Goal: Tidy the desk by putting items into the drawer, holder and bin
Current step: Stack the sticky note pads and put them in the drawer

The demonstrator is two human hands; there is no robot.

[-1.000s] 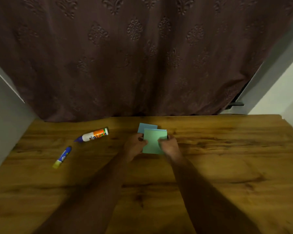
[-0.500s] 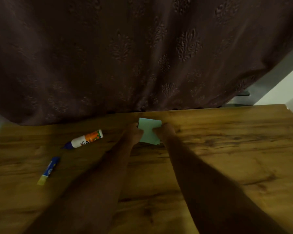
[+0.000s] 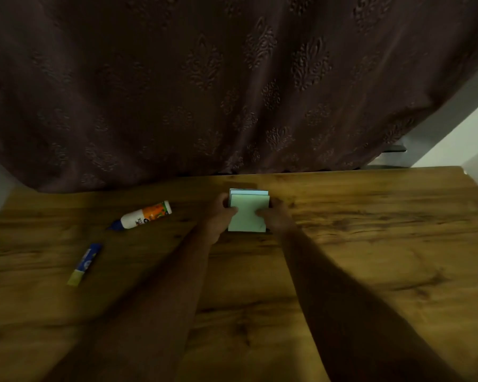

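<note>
Since half a second ago: small stack of pale green and blue square paper notes (image 3: 248,213) squared up, blue edge showing at far side only; both hands at its sides as before. Left hand (image 3: 220,213) gripping left edge of stack, thumb curled over top sheet. Right hand (image 3: 277,216) gripping right edge, thumb likewise over top sheet. Stack held near far edge of brown wood-grain table (image 3: 370,244), close to dark patterned curtain (image 3: 232,78); contact between stack and table not determinable. White glue bottle with orange label and blue cap (image 3: 144,215) lying on its side, left of left hand, apart from it. Blue-and-yellow glue stick (image 3: 85,263) lying nearer left table edge, well apart from bottle. Picture dim and slightly blurred.
</note>
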